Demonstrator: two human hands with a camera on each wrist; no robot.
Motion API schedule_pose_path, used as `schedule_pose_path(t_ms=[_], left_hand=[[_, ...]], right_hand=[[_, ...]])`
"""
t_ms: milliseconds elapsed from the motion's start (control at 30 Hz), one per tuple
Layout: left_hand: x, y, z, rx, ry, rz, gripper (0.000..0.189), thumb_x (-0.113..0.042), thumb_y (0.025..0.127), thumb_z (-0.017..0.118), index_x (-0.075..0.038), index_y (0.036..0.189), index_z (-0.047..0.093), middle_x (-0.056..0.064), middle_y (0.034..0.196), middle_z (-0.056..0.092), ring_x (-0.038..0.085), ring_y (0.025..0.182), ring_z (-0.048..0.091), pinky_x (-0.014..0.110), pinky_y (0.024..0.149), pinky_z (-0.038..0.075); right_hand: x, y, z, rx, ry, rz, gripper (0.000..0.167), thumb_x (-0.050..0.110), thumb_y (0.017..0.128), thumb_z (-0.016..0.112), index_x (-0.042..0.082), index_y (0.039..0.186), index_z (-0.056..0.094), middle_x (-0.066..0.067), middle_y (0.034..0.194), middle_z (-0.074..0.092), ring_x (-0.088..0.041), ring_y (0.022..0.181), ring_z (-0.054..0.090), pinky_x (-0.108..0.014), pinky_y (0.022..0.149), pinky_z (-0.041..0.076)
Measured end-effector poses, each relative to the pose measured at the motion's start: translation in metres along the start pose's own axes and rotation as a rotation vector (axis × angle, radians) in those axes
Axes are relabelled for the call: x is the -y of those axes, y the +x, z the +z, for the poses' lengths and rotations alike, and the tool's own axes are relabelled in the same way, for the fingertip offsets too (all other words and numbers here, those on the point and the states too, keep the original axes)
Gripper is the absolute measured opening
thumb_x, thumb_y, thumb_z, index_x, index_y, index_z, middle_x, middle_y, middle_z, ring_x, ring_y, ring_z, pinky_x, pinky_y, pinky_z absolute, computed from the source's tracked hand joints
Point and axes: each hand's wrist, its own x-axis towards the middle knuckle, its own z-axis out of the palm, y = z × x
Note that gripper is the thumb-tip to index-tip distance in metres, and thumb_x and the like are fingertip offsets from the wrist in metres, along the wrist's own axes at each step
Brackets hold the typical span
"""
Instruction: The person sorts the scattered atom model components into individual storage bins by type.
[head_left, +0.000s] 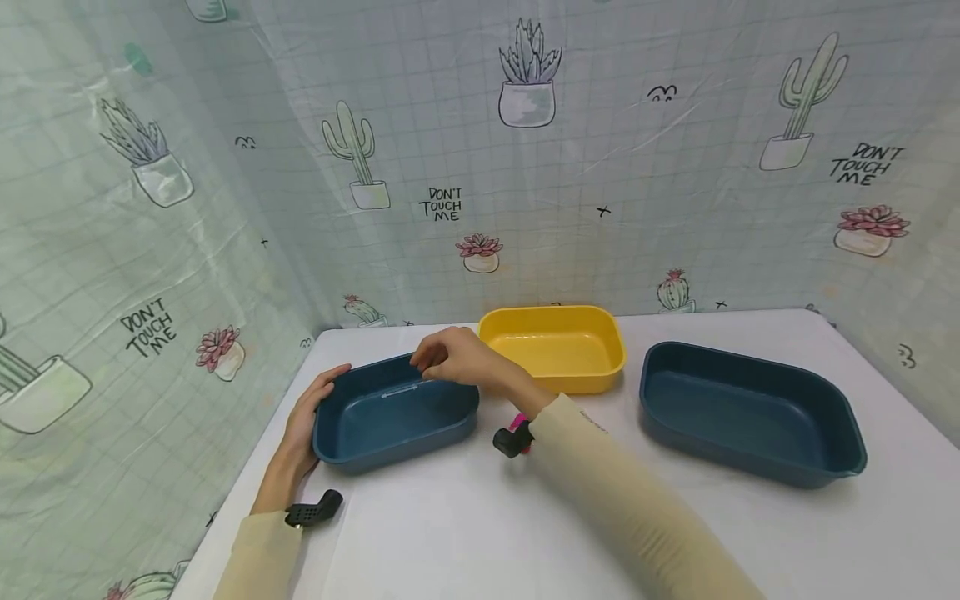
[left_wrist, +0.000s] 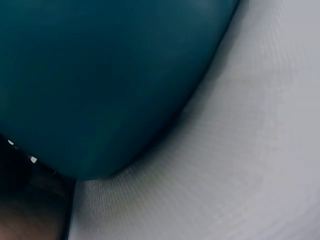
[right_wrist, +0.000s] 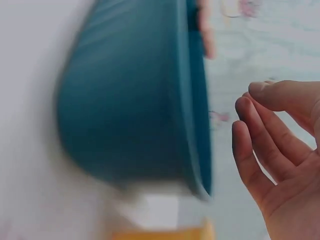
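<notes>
My left hand (head_left: pixel 302 417) rests along the left side of a dark blue tray (head_left: pixel 442 429), its fingers touching the outer wall and rim. The thumb is hidden. In the left wrist view the tray's wall (left_wrist: pixel 110 85) fills the upper left. Over the tray's far right rim hovers my right hand (head_left: pixel 461 357). The right wrist view shows that hand (right_wrist: pixel 285 160) with loosely bent fingers, the thumb close to the fingertips and nothing visible held. A thin pale streak (head_left: pixel 399 390) shows inside the tray; whether it is an object or a reflection is unclear.
Behind the right forearm stands a yellow tray (head_left: pixel 600 382). Another dark blue tray (head_left: pixel 750 417) is on the right. A small pink thing (head_left: pixel 519 422) lies on the white table (head_left: pixel 435 542), partly hidden by the right wrist camera. A printed curtain (head_left: pixel 585 167) encloses the back and sides.
</notes>
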Motion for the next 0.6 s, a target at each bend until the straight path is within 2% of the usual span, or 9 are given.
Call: schedule_pose_path(t_ms=[100,267,433,600], left_hand=[[-0.001,0.000,-0.001,0.004,0.003,-0.001,0.051,-0.036,0.114,0.027,-0.020,0.161,0.036,-0.001,0.170,0.028,0.019,0.154,0.028,0.010,0.101,0.039],[-0.001,-0.002,-0.003,0.011,-0.017,-0.003,0.052,-0.038,0.113,0.028,-0.020,0.161,0.035,0.000,0.171,0.026,0.019,0.153,0.029,0.011,0.101,0.041],[-0.001,-0.002,-0.002,0.032,-0.037,-0.005,0.052,-0.037,0.114,0.028,-0.020,0.162,0.034,0.002,0.171,0.024,0.016,0.149,0.032,0.012,0.101,0.043],[-0.003,0.000,-0.001,0.039,-0.043,0.010,0.052,-0.037,0.114,0.029,-0.017,0.162,0.034,0.004,0.171,0.024,0.013,0.147,0.034,0.012,0.102,0.042]], right_hand=[[-0.001,-0.020,-0.016,-0.033,0.009,-0.007,0.021,0.006,0.095,0.072,0.009,0.115,0.076,-0.007,0.107,0.077,-0.012,0.093,0.070,-0.023,0.086,0.060],[-0.003,-0.056,-0.037,-0.052,-0.042,-0.019,0.020,0.009,0.094,0.072,0.011,0.113,0.078,-0.002,0.106,0.077,-0.011,0.092,0.070,-0.025,0.087,0.060],[-0.014,-0.096,-0.045,-0.064,-0.040,0.048,0.019,0.011,0.094,0.073,0.012,0.113,0.078,0.001,0.105,0.077,-0.011,0.091,0.069,-0.026,0.087,0.060],[-0.028,-0.130,-0.045,-0.050,-0.007,0.124,0.019,0.010,0.093,0.074,0.013,0.112,0.077,-0.004,0.104,0.077,-0.012,0.089,0.069,-0.026,0.085,0.061]])
